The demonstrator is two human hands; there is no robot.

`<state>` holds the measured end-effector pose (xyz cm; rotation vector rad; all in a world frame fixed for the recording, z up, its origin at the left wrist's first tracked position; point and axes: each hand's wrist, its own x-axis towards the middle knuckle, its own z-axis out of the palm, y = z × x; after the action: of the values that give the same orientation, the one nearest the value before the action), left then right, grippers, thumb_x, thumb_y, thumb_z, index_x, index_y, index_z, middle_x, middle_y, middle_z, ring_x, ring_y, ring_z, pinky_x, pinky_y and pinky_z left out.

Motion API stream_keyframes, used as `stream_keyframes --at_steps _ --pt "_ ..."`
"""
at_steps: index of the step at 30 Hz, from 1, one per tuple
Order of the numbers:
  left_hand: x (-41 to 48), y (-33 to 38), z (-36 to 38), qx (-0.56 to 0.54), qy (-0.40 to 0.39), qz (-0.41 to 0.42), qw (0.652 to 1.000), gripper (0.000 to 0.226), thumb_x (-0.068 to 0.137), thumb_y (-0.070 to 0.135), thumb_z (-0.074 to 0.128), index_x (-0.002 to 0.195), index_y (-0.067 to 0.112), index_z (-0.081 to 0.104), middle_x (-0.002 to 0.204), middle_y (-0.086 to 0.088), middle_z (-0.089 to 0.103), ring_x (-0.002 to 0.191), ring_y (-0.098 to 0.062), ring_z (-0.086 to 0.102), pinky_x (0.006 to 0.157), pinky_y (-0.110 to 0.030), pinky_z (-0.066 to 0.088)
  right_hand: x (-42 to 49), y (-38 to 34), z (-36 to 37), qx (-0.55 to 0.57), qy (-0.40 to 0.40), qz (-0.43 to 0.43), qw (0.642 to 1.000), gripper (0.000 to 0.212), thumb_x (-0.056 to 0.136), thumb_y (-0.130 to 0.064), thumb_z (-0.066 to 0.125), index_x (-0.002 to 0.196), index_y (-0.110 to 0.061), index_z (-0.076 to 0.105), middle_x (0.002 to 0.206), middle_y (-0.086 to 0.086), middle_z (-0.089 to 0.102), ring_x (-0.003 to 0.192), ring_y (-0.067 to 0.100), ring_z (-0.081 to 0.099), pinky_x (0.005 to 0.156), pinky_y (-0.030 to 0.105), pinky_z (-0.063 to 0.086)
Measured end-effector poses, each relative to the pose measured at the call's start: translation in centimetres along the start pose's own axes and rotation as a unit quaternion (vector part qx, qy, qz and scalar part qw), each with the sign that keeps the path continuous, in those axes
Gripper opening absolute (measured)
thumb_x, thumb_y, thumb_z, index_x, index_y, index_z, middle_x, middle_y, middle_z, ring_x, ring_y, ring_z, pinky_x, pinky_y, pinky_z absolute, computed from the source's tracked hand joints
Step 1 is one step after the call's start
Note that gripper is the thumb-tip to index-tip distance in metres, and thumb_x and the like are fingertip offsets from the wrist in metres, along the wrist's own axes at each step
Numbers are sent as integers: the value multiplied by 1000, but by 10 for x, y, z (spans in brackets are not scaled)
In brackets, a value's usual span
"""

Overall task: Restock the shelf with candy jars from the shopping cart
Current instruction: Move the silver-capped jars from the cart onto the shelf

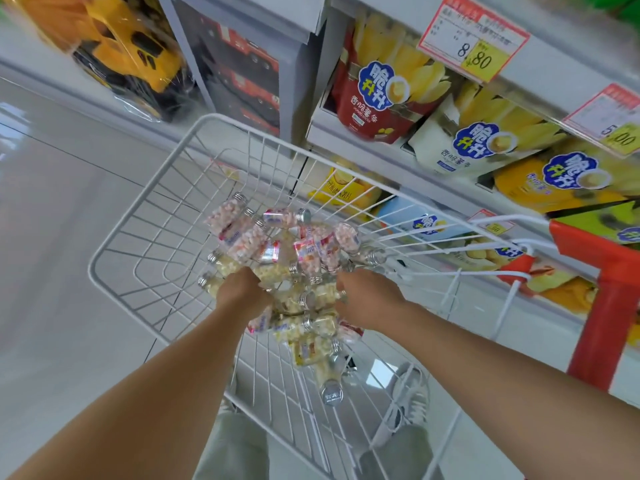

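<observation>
Left hand (239,289): curled down into the pile, grip hidden.
Right hand (367,296): likewise, fingers buried among jars.
Candy jars (277,251): heaped mid-floor of the shopping cart (114,237).
Shelf (554,74): beside the cart's right edge.

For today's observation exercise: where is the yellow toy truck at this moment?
In the head view, the yellow toy truck sits wrapped in clear plastic at the upper left, on a low ledge beyond the white wire cart.
</observation>
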<state>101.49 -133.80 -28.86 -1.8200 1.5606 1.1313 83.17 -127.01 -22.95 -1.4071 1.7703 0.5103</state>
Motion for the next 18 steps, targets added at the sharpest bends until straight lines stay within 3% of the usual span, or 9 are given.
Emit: stream_keyframes --at_steps 3,7,10,12,15,18 --pt "-8 4 -5 -18 6 24 1000 30 82 24 72 102 12 52 87 -3 59 76 -19 53 52 -25 35 1 -1 -5 50 34 -31 998 33 94 -33 55 123 -16 51 124 5 54 108 25 54 86 37 48" --pt "-15 6 -24 -144 19 33 989 34 76 30 78 95 16 53 83 -1 60 70 -17 54 57 -26 40 3 -5 -6 137 80 -64 985 39 93 -34 60 128 -20 49 129 0 55 112 20 54 90 37 48" --pt "-19 12 -38 -322 -31 39 945 41 73 27 83 100 10 58 83 -8 64 71 -21 60 71 -36 55 4 -14 -6 235 71 -76 966 57 86 -43 68 134 -22 46 127 -2 56 110 16 56 92 37 49" --pt "-25 17 -42 -381 -60 63 920 44 74 24 82 106 4 60 87 -14 65 73 -23 63 75 -37 57 4 -23 -4 311 56 -79 946 64 79 -47 74 132 -23 47 120 -5 59 104 14 58 91 39 51" --pt "-33 21 -45 -409 -63 87 906 44 77 28 79 107 0 64 89 -20 69 77 -25 65 80 -39 57 6 -31 2 367 82 -93 922 50 77 -35 79 118 -19 55 106 -4 66 91 16 64 86 43 53" --pt "-37 14 -50 -423 -99 121 893 52 76 38 76 113 2 64 90 -9 69 81 -20 64 83 -38 54 4 -34 2 419 98 -93 898 35 83 -28 74 113 -16 59 101 -3 69 87 14 67 84 40 55"
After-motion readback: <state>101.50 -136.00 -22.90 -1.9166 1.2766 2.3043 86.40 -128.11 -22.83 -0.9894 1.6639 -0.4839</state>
